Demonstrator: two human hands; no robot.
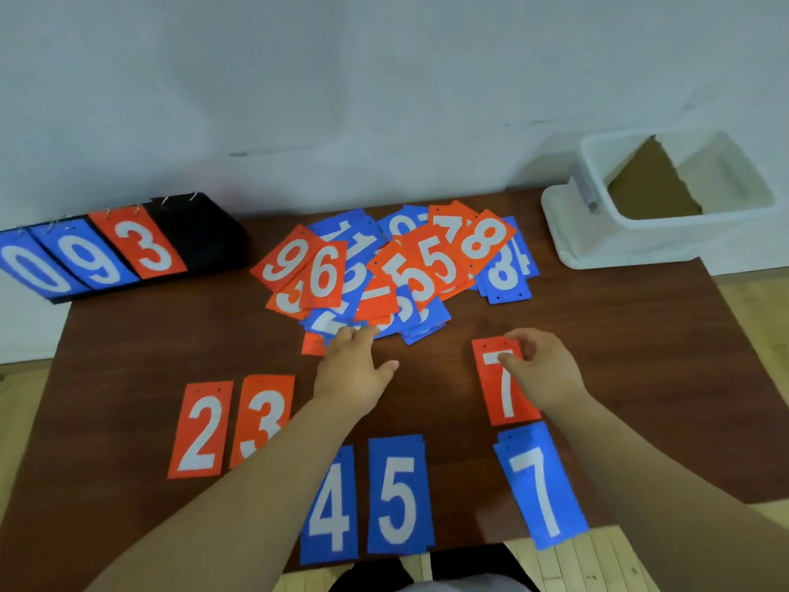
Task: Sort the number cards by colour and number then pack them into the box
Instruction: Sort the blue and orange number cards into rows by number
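A: Where are the cards rn?
B: Most sit in a mixed pile, red & blue overlapping, mid table. Sorted ones lie flat on the near side of the pile. The red 2 & red 3 are side by side, near-left of it. The blue 4 & blue 5 are further out from the pile, at the table's near edge. The blue 7 is near-right of the pile, tilted, w/ more blue edges showing under it.
A: Grips?
B: Right grip pinches the red 7, thumb on its face, fingers curled over its far edge. That card sits btwn the pile & the blue 7. Left grip is spread, fingers fairly straight, tips touching the pile's near edge, thumb out sideways. Its forearm covers part of the red 3.
A: Box?
B: White box is far-right of the pile, top open, w/ a brown cardboard piece leaning inside.
A: Anything else?
B: Black scoreboard left of the pile, showing 0, 9, 3.
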